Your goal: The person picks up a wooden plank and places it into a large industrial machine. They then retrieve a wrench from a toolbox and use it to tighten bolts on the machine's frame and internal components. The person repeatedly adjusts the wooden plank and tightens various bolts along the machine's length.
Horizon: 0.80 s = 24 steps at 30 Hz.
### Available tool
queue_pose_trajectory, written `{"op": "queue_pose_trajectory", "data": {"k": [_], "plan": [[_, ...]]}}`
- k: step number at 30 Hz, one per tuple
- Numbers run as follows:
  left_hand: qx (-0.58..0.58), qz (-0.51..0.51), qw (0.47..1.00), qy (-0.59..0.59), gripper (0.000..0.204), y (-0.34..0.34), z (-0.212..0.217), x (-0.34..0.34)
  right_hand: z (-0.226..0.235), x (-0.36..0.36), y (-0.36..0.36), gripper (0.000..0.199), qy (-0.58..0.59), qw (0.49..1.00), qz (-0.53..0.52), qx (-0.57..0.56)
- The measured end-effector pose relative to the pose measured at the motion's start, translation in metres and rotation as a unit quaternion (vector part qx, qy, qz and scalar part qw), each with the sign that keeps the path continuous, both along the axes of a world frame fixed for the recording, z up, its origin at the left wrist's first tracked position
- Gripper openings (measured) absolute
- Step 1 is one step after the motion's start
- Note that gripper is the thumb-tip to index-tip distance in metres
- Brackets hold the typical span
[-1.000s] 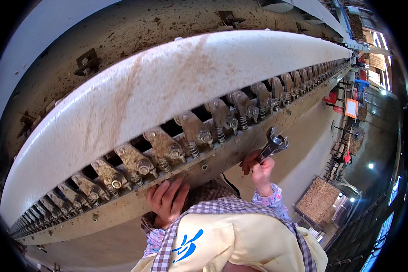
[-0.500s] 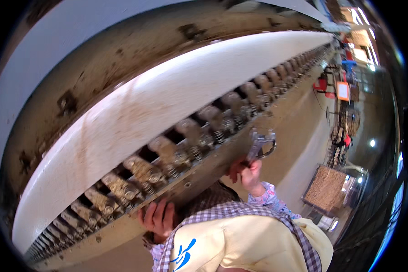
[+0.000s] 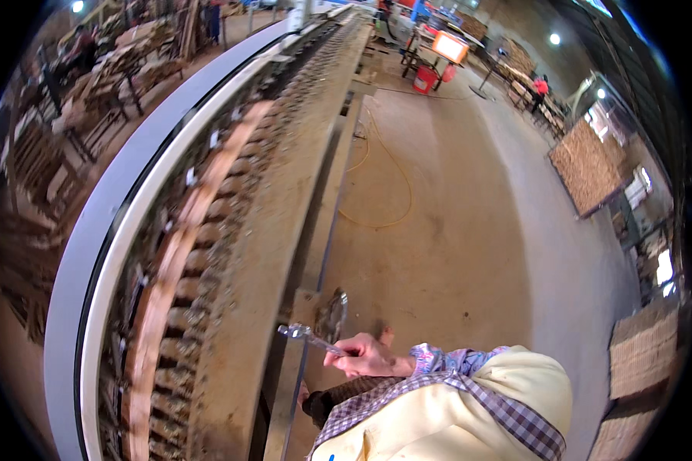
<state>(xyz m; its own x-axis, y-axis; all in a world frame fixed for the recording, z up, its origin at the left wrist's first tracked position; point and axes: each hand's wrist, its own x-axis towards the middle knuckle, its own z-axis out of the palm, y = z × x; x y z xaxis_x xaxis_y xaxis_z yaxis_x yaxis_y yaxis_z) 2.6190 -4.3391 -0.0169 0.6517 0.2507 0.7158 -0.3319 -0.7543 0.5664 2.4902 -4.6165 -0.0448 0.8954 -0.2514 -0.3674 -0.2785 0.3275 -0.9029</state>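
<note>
My right hand (image 3: pixel 365 356) is closed around a shiny metal tool (image 3: pixel 309 335) with a slim rod-like end and a curved loop. I cannot make out its exact kind. The tool is beside the steel edge of a long machine (image 3: pixel 265 261), its slim end pointing at that edge. Only a small part of my left hand (image 3: pixel 304 394) shows, low by the machine's edge; a dark sleeve hides the rest, and its fingers cannot be read. Inside the machine a long reddish wood strip (image 3: pixel 165 288) lies along a row of worn metal blocks (image 3: pixel 188 315).
A pale curved rail (image 3: pixel 104 284) bounds the machine's left side. Over the floor runs a yellow hose (image 3: pixel 396 223). Farther off are a red bucket (image 3: pixel 424 79), a lit screen (image 3: pixel 450 48), a large stack of wood pieces (image 3: pixel 588 167) and stacked boards (image 3: pixel 644 353).
My view has swung up along the machine and the wood strip has come into sight. My left hand, earlier plain at the machine's edge, is mostly hidden. The tool stays in my right hand.
</note>
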Motion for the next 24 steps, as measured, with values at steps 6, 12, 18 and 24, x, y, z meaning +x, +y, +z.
{"op": "queue_pose_trajectory", "data": {"k": [6,12,18,24], "plan": [[-0.206,-0.29,0.931,0.081,0.027,-0.219,-0.049,-0.057,-0.022,-0.141,-0.143,0.017,-0.011,0.987,-0.097,-0.127],[-0.313,-0.547,0.75,0.203,0.021,-0.477,-0.019,-0.166,-0.02,-0.268,-0.296,0.015,-0.025,0.969,-0.213,-0.118],[-0.253,-0.646,0.676,0.248,0.021,-0.634,-0.017,-0.201,-0.02,-0.289,-0.446,0.017,-0.068,0.951,-0.27,-0.132],[-0.284,-0.616,0.656,0.33,0.021,-0.8,-0.049,-0.194,-0.065,-0.283,-0.701,0.022,0.132,0.961,-0.062,-0.237]]}}
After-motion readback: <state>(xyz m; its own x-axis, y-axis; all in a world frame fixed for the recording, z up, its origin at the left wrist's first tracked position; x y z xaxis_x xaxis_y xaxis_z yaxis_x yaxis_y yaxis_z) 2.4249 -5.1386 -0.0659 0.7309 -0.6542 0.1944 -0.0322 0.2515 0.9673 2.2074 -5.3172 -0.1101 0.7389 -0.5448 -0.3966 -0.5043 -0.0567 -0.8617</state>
